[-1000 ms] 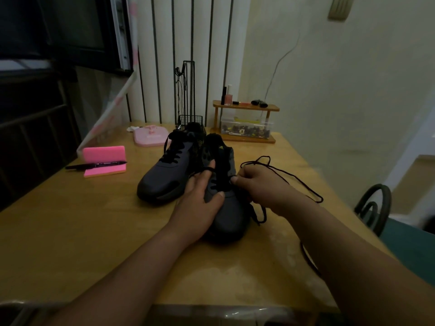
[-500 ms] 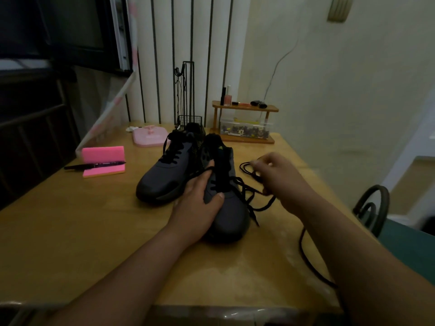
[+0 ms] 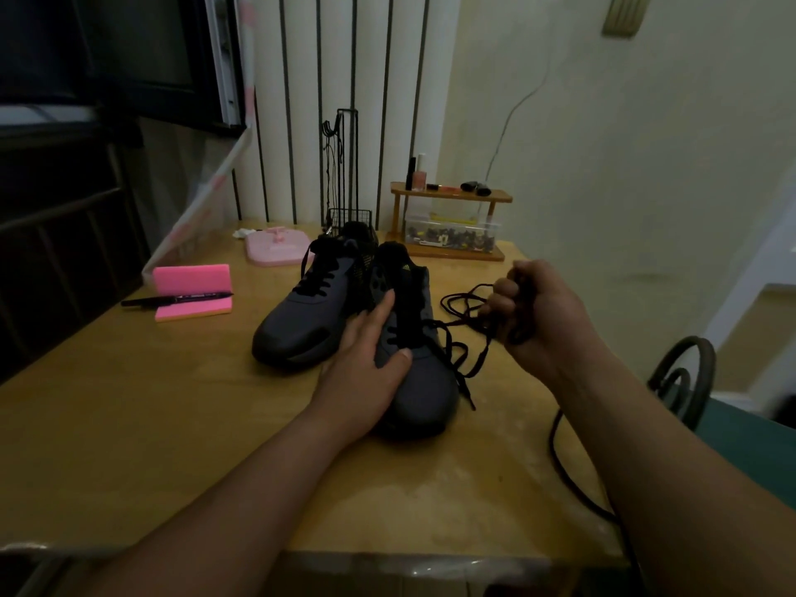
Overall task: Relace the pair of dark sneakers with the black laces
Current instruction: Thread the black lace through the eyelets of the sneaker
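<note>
**Current state.** Two dark sneakers stand side by side at the centre of the worktop [image 3: 129,424], toes toward the person. The sneaker at 9 o'clock [image 3: 301,325] is laced over its whole eyelet row. The sneaker at 3 o'clock [image 3: 424,394] is the one in work: only its lower eyelets carry the black lace [image 3: 452,323].

**Hands.** The left hand [image 3: 366,372] lies flat over the vamp of the sneaker in work, fingers straight, thumb across the toe. It presses the sneaker down and grips nothing. The right hand [image 3: 538,312] is curled into a fist round the lace, at 3 o'clock of the eyelet row and well apart from the sneaker.

**Change.** A second ago the right hand sat against the eyelets. It has since travelled outward toward 2 o'clock and closed fully on the lace. Strands now run from the eyelets to the fist, with a slack loop lying on the worktop between them. The left hand has not shifted.

**Meaning for the task.** The motion reads as a draw-through: one crossing appears threaded and its slack is being taken up. The upper eyelets remain open, so this sneaker is judged roughly half laced. The next pass probably needs the lace tip located and fed through the opposite eyelet.
</note>
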Tool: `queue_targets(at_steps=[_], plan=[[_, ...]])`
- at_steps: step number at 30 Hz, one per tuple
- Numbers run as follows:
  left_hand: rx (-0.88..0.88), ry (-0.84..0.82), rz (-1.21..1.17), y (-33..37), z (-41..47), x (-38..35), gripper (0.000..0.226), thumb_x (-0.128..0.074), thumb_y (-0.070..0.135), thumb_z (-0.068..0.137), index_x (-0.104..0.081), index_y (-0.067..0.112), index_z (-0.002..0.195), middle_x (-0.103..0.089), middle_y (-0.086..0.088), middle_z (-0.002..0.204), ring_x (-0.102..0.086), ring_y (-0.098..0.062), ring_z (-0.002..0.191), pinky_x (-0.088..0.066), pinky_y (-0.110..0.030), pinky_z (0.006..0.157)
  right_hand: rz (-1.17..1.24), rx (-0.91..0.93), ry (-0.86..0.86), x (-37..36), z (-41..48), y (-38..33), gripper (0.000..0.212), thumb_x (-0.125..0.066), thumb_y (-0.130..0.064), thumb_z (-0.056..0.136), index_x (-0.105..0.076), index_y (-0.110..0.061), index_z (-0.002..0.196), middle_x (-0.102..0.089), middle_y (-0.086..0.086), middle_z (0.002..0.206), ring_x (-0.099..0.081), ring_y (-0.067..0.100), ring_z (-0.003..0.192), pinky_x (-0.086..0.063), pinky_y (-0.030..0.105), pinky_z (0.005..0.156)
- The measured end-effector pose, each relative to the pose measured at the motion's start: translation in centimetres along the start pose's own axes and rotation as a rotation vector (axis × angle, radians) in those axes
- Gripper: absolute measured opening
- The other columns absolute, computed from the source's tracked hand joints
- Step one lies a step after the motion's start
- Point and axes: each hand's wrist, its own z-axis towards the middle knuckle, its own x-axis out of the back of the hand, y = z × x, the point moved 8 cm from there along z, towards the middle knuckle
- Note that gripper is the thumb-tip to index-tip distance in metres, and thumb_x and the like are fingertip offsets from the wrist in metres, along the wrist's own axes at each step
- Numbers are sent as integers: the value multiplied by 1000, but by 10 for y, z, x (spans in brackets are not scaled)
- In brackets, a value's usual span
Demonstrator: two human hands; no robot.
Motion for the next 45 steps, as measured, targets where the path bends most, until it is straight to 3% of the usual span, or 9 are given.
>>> queue_targets(at_steps=[6,9,13,16,19,22,30,35,45], plan=[[-10,12,13,0,0,0,73,-50,62,87,-8,80,143,-19,19,167,-25,-12,155,-29,-55,123,-1414,75,-177,-9,3,28,43,-61,-53,100,-70,-11,103,-65,8,85,-61,18,76,-47,33,66],[-3,11,10,0,0,0,74,-50,64,85,-9,79,145,-19,16,168,-26,-14,155,-31,-54,123,-1259,32,-239,-15,-1,32,33,-62,-39,103,-67,-9,91,-59,-6,73,-55,6,63,-42,24,58],[5,2,12,0,0,-1,74,-49,63,86,-8,79,145,-17,18,168,-24,-14,155,-29,-55,123,-578,73,103,12,6,-1,22,-58,-20,100,-59,-7,83,-47,5,69,-44,18,61,-41,36,64],[1,9,8,-1,1,0,75,-49,66,84,-8,78,145,-18,18,168,-24,-14,155,-28,-56,123,-1046,34,2,16,9,2,27,-60,-26,100,-64,0,92,-55,8,79,-51,22,69,-40,37,60],[-9,17,-32,1,0,0,79,-55,66,84,-10,75,147,-22,21,164,-30,-13,153,-33,-55,122,-1491,148,-87,6,9,19,26,-67,-44,97,-66,-19,107,-63,-2,98,-61,18,90,-52,36,73],[-18,30,-90,0,-1,2,91,-67,51,90,-6,60,158,-21,19,167,-30,-9,153,-35,-50,123,-1543,496,-54,-34,-1,10,19,-67,-46,96,-63,-32,108,-52,-12,100,-55,13,97,-48,33,81],[9,14,-96,-3,-2,2,103,-68,67,80,1,62,156,-17,20,171,-26,-12,156,-34,-53,123,-1836,421,-281,-94,5,39,25,-65,-43,99,-66,-20,93,-59,-2,88,-60,19,83,-52,34,68],[22,18,-67,-5,-1,1,104,-65,71,79,0,57,159,-18,16,171,-24,-16,157,-30,-55,124,-2003,636,-364,-112,-10,38,16,-57,-36,103,-63,-22,104,-47,-4,100,-49,18,96,-48,35,78],[34,-22,30,0,-1,-3,94,-54,60,82,-3,55,160,-20,23,166,-25,-12,154,-29,-53,123,-1203,74,-384,-64,5,46,20,-62,-31,104,-70,-13,100,-71,3,93,-67,11,82,-51,26,71]])
